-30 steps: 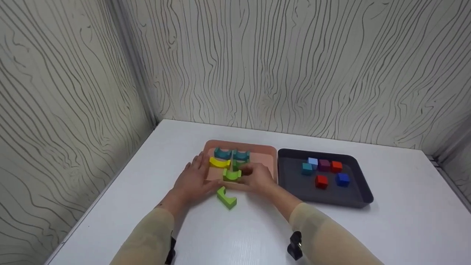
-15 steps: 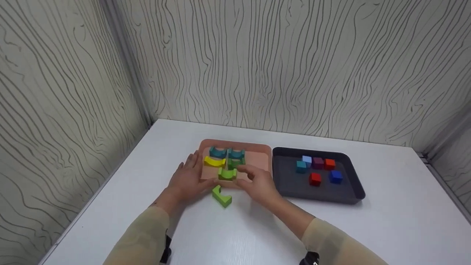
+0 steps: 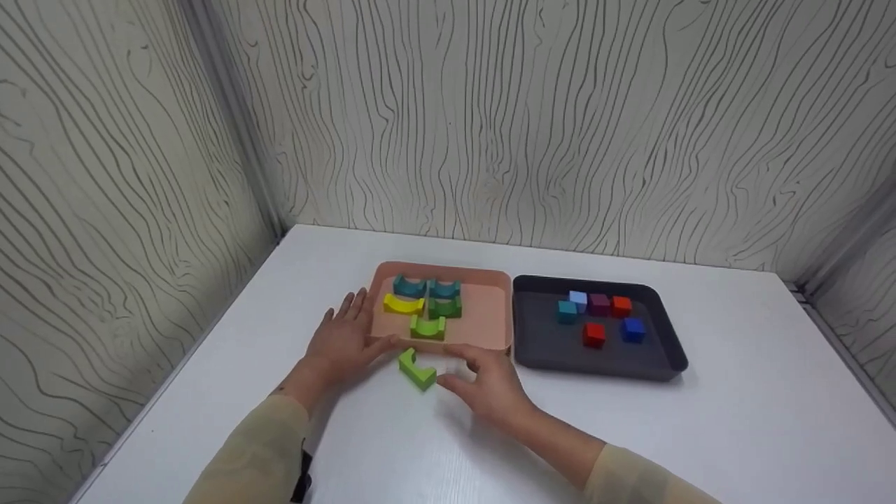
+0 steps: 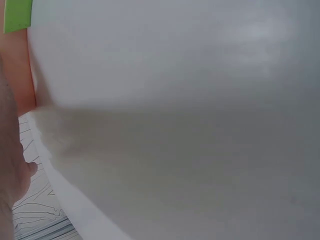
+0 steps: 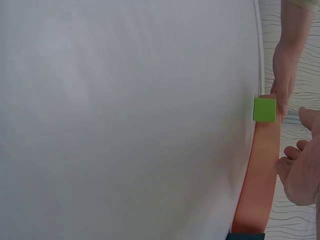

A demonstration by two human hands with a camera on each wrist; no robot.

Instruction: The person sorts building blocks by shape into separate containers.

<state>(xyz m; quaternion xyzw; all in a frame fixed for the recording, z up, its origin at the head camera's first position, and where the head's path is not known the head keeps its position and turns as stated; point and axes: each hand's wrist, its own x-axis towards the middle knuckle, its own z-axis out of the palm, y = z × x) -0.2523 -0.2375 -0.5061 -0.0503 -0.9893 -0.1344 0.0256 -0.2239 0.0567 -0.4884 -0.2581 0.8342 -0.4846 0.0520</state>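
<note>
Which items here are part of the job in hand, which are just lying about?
In play: green arch block on the table; pink tray holding the other arch blocks; left hand at the tray's edge; right hand beside the loose block.
Lying about: dark tray; its coloured cubes.

Probably a staged recording booth rather than a home: wood-grain panel walls [image 3: 490,126] closely enclose a plain white table [image 3: 735,420] on its left and far sides.
</note>
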